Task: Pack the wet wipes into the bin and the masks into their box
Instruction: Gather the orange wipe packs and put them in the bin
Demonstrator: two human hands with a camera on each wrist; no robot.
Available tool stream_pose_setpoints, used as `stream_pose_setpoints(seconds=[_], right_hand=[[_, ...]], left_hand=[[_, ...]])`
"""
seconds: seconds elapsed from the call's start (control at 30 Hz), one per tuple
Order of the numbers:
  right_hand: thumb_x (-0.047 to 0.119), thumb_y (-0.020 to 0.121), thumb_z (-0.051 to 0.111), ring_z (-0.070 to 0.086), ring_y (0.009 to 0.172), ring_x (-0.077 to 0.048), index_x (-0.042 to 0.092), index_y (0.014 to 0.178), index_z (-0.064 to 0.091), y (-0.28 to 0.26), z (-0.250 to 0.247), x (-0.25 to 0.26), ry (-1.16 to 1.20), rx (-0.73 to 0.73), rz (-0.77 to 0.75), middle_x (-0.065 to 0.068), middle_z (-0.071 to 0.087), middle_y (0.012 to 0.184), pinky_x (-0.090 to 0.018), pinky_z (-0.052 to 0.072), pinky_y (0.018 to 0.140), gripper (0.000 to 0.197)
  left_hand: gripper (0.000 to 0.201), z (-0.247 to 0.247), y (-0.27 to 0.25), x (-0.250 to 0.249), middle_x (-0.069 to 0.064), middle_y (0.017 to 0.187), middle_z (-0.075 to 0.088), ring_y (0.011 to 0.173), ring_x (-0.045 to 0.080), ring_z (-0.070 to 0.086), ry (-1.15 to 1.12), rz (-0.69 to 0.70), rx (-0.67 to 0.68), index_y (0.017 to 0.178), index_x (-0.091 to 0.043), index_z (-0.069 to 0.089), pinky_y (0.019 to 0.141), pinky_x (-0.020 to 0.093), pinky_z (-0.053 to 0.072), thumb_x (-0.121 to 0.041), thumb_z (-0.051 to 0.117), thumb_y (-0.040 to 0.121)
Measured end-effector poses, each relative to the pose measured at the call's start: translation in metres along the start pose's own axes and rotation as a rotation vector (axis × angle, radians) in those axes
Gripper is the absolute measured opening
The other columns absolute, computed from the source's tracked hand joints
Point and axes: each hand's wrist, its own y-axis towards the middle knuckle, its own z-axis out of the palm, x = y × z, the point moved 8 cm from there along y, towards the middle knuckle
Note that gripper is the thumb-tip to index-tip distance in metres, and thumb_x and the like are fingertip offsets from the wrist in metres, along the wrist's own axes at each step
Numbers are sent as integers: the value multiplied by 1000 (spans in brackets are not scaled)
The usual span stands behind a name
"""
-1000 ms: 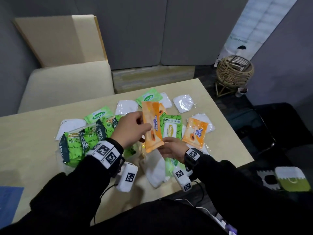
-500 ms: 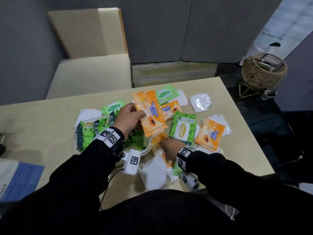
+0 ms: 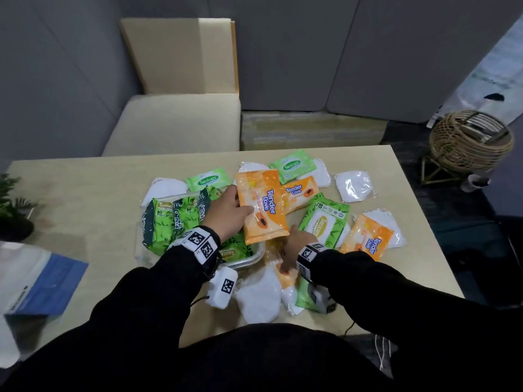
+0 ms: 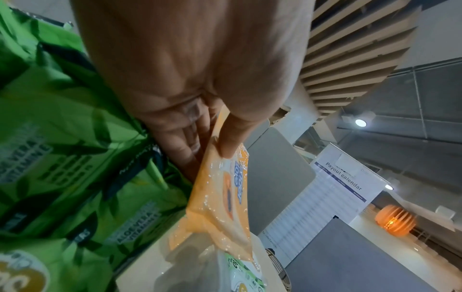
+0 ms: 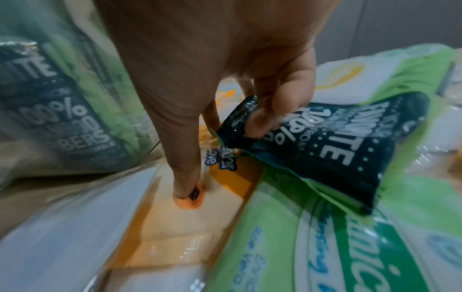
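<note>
My left hand [image 3: 230,209] [image 4: 212,150] pinches the edge of an orange wet wipes pack [image 3: 263,207] [image 4: 225,197], thumb on top, and holds it just above the clear bin [image 3: 252,260]. Several green wipes packs [image 3: 169,222] stand in the bin. My right hand [image 3: 293,244] [image 5: 225,154] is down on the pile beside the bin. Its thumb presses a second orange pack [image 3: 283,274] [image 5: 175,227], and its curled fingers touch the dark end of a green pack [image 5: 312,150]. Wrapped white masks [image 3: 353,185] lie scattered around.
A blue and white mask box [image 3: 48,281] lies at the table's left front. More green and orange packs [image 3: 368,241] and masks [image 3: 257,301] cover the table's middle and right. A plant [image 3: 14,210] stands at the left edge, a wicker basket [image 3: 469,142] on the floor.
My left hand has tilted the orange pack and carried it left and down toward the bin. My right hand has stayed low on the second orange pack. The head view has turned left.
</note>
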Motion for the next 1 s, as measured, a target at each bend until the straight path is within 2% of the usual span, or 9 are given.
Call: stream_pose_setpoints(seconds=[0.13, 0.2, 0.33, 0.43, 0.53, 0.63, 0.77, 0.93, 1.0], right_hand=[[23, 76, 84, 69, 94, -32, 19, 148, 25, 3, -13, -8, 160, -111, 6, -9, 64, 112, -38, 58, 73, 93], [17, 83, 73, 68, 85, -29, 26, 143, 35, 9, -18, -20, 354, -183, 47, -6, 69, 100, -33, 54, 66, 72], [25, 84, 74, 66, 78, -19, 24, 83, 74, 5, -29, -35, 566, -103, 23, 3, 69, 78, -23, 42, 58, 2], [32, 86, 76, 63, 80, -16, 24, 81, 76, -2, -46, -53, 751, -173, -5, 5, 71, 81, -27, 44, 68, 10], [15, 93, 64, 66, 84, -28, 2, 105, 69, -18, -65, -73, 1155, -163, 18, -10, 69, 88, -35, 49, 74, 18], [13, 101, 52, 73, 82, -37, 9, 113, 63, -38, -84, -88, 1530, -137, 34, -19, 72, 93, -40, 63, 64, 16], [18, 104, 53, 70, 64, -25, 4, 116, 61, -50, -107, -100, 1654, -254, 42, -15, 69, 84, -45, 62, 64, 20], [20, 103, 52, 69, 79, -28, 7, 106, 65, -59, -129, -79, 1843, -183, -64, -11, 65, 88, -49, 63, 65, 18], [23, 103, 52, 68, 89, -32, 1, 119, 65, -57, -132, -69, 1882, -149, -67, -16, 66, 100, -54, 61, 73, 30]], left_hand=[[36, -1, -3, -2, -3, 118, 70, 107, 21, 67, 34, 8, 9, 129, -20, 56, 94, 38, 53, -21, 67, 95], [36, -1, -3, 0, -3, 118, 71, 106, 20, 67, 7, -10, 18, 128, -21, 56, 97, 40, 54, -20, 67, 94], [37, -1, 6, 12, -3, 112, 75, 103, 21, 71, -149, -62, 1, 119, -24, 60, 98, 49, 56, -23, 69, 82], [28, 0, 10, 17, 0, 110, 76, 102, 23, 73, -241, -74, 0, 115, -22, 62, 95, 52, 57, -12, 68, 90], [23, 1, 10, 17, 7, 112, 76, 104, 30, 74, -360, -97, 10, 115, -15, 66, 92, 52, 59, -4, 64, 95], [22, 1, 8, 7, 11, 110, 78, 100, 31, 75, -457, -92, 19, 115, -12, 70, 79, 42, 61, -3, 60, 98], [21, 3, 7, -15, 11, 111, 78, 106, 34, 74, -605, -32, 22, 113, -10, 72, 96, 51, 58, -5, 56, 100], [21, 21, 8, -42, 16, 116, 75, 102, 31, 70, -640, -26, 98, 116, -5, 69, 96, 51, 54, -12, 52, 105], [25, 33, 7, -50, 18, 118, 74, 104, 35, 71, -606, -27, 119, 117, -4, 66, 95, 53, 55, -20, 57, 101]])
